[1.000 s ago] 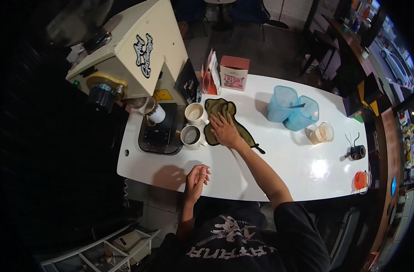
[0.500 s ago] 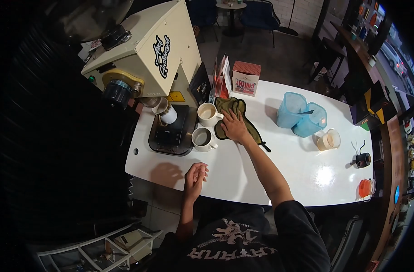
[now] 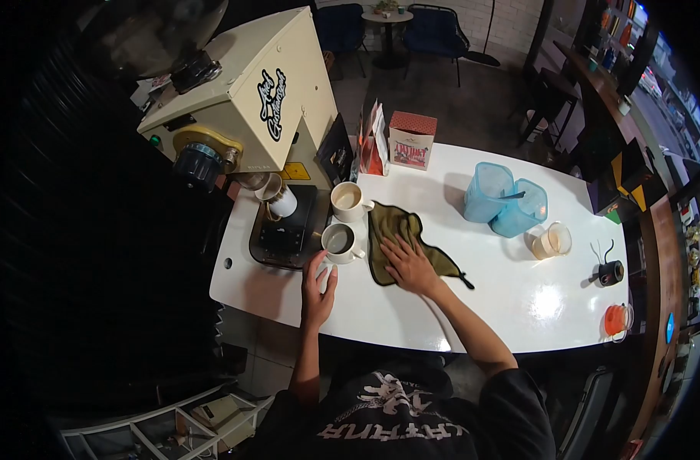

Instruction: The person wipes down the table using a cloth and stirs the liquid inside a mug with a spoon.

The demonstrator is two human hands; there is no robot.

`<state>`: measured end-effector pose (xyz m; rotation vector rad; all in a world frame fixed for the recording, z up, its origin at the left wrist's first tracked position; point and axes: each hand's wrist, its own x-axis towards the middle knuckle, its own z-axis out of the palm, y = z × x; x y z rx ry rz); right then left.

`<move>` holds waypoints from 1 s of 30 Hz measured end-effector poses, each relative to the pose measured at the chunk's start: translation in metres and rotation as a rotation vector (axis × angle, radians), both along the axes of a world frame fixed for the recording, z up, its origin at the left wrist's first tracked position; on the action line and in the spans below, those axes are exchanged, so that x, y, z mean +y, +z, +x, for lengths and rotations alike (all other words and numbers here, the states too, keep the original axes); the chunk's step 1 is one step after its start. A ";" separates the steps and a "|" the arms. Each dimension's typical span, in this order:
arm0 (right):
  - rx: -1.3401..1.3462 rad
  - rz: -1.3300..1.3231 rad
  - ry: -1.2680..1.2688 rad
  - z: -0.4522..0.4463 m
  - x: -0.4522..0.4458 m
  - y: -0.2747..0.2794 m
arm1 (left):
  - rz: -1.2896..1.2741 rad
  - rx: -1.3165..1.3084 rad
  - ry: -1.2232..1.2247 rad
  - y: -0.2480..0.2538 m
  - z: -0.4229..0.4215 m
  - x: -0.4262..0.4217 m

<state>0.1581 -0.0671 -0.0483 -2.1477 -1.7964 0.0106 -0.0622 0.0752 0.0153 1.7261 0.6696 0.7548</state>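
Observation:
My right hand lies flat with fingers spread on an olive-green cloth with dark edging, pressing it to the white table. My left hand is by the lower white mug, thumb and fingers apart. Its fingertips are at the mug's near side; whether they touch it I cannot tell. That mug looks grey inside. Just behind it stands a second white mug with a light brown inside, its handle toward the cloth.
A cream coffee grinder stands left, a white cup under its spout beside a black scale. Farther back is a red-and-white box. To the right are two blue containers, a glass and a red-filled glass.
My right hand has slid the cloth toward me and slightly right, away from the box. My left hand has moved forward to the lower mug and its fingers have opened.

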 end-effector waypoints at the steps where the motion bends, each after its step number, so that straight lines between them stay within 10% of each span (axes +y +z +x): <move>1: -0.004 -0.002 0.007 -0.002 -0.008 0.003 | 0.037 0.004 -0.002 -0.002 0.003 0.003; 15: 0.103 -0.082 -0.325 0.064 0.090 -0.004 | 0.125 0.079 -0.052 -0.023 0.032 0.032; 30: 0.176 -0.225 -0.092 0.009 0.067 0.001 | 0.387 0.239 -0.045 -0.015 0.053 0.036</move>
